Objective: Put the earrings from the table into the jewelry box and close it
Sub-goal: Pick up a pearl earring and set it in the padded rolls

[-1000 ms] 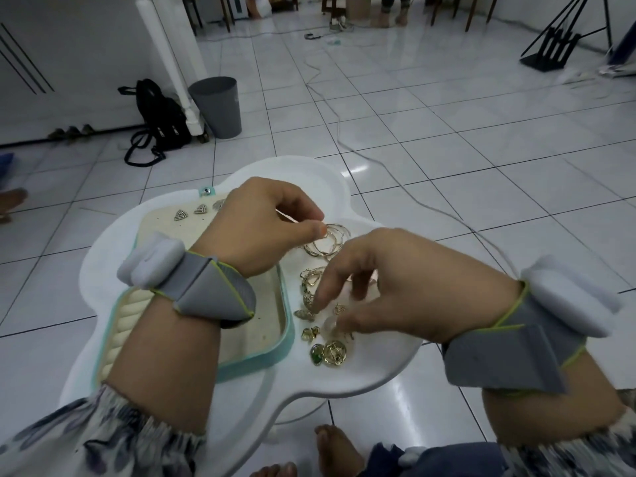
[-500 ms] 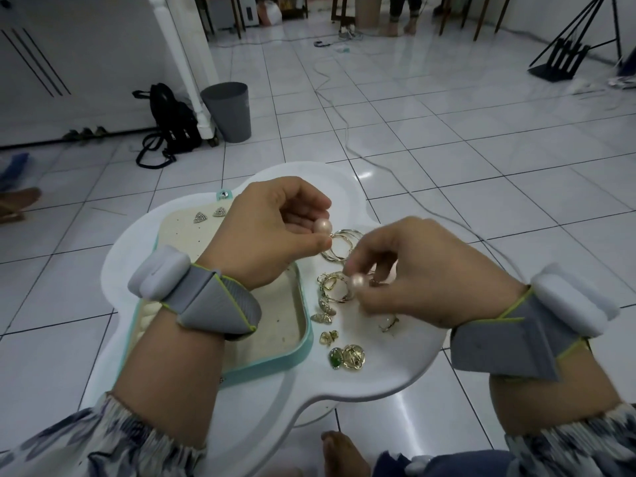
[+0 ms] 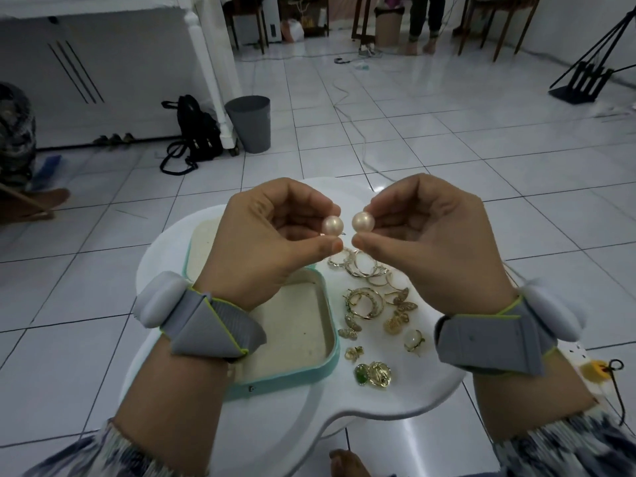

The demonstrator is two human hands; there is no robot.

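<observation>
My left hand (image 3: 268, 235) pinches a pale pink pearl earring (image 3: 334, 226) between thumb and forefinger, raised above the small white table (image 3: 406, 397). My right hand (image 3: 426, 235) pinches a matching pearl earring (image 3: 363, 222) the same way; the two pearls sit side by side, slightly apart. Below my left wrist lies the open teal jewelry box (image 3: 299, 339) with a cream lining, partly hidden by that arm. To the right of the box, several gold earrings (image 3: 364, 304) lie scattered, among them hoops, butterfly shapes and a green-stone piece (image 3: 362, 374).
The table stands on a white tiled floor. A black backpack (image 3: 196, 132) and a grey bin (image 3: 248, 123) stand by a white post at the back left. A white cable (image 3: 361, 139) runs across the floor. My bare toes (image 3: 347, 463) show under the table's front edge.
Both hands have risen from just above the earring pile and turned, bringing the two pearls level and close together. The camera has tilted up, showing more of the room.
</observation>
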